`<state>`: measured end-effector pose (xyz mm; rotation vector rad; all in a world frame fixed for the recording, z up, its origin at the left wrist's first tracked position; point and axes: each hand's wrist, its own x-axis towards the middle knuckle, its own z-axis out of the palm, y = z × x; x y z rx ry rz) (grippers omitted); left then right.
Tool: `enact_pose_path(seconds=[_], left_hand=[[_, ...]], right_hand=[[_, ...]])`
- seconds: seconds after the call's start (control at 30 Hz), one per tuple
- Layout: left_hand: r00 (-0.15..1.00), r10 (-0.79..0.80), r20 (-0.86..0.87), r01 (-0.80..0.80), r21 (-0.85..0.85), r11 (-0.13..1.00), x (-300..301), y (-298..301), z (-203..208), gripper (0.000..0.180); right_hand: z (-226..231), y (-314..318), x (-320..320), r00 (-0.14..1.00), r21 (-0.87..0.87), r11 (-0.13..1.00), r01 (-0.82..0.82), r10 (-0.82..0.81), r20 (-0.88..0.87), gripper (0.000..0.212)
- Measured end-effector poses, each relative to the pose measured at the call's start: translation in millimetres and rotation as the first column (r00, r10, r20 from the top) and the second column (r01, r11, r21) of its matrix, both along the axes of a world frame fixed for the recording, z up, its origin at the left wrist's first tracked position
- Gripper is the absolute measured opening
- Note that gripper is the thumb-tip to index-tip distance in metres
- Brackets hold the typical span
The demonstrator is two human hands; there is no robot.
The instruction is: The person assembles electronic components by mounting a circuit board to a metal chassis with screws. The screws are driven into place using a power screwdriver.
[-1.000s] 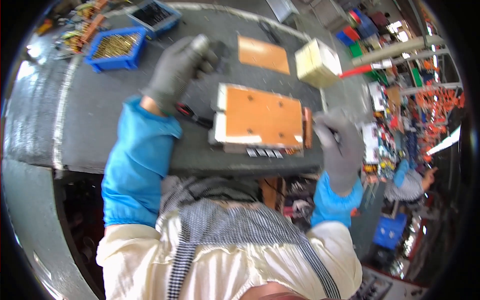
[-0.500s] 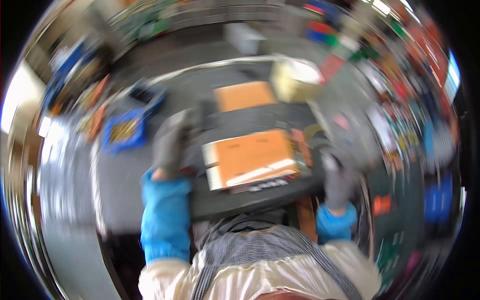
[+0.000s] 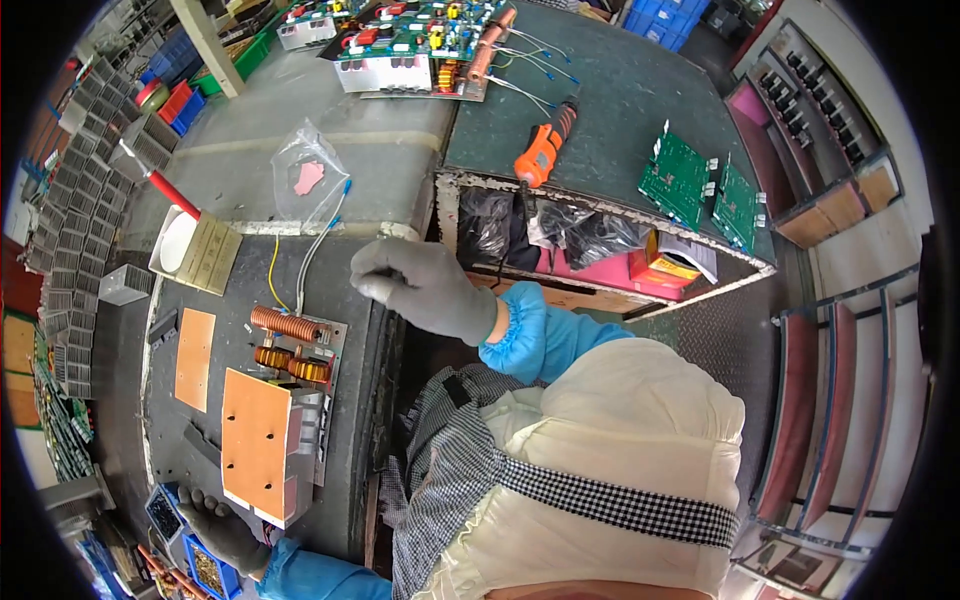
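My left hand (image 3: 222, 528), in a grey glove, is at the lower left with its fingers apart. It lies over the edge of a small dark parts bin (image 3: 163, 512), beside a blue bin of brass-coloured small parts (image 3: 207, 568). My right hand (image 3: 425, 290), gloved in grey, hovers near the bench corner with fingers curled together; whatever they may hold is hidden. Between the hands sits a circuit assembly with an orange plate (image 3: 255, 445) on top, dotted with black fasteners. A copper coil (image 3: 287, 324) and wound ring coils (image 3: 292, 363) stand beside the plate.
A loose orange plate (image 3: 195, 360) and a cardboard box (image 3: 208, 255) lie beyond the assembly. An orange power screwdriver (image 3: 541, 152) rests on the adjoining green bench, near green circuit boards (image 3: 677, 182). Finished-looking board assemblies (image 3: 420, 45) stand farther back. Below is a shelf with black bags (image 3: 597, 238).
My view has swung to the right. My right hand has gone from beside the assembly toward the adjoining bench, and my left hand is now at the parts bins.
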<state>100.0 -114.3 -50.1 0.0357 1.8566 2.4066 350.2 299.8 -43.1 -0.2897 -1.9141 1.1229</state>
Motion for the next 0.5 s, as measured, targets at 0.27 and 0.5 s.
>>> enact_pose_path(seconds=[0.27,0.5], left_hand=[[0.999,0.038,0.003,-0.038,0.034,0.999,2,-15,4,0.037],[0.8,0.089,-0.593,-0.246,-0.189,0.95,-2,-17,12,0.028]], right_hand=[[-38,76,106,0.845,-0.844,0.529,0.09,-0.489,-0.217,0.043],[-91,99,293,0.47,-0.843,0.337,0.419,-0.875,-0.116,0.049]])
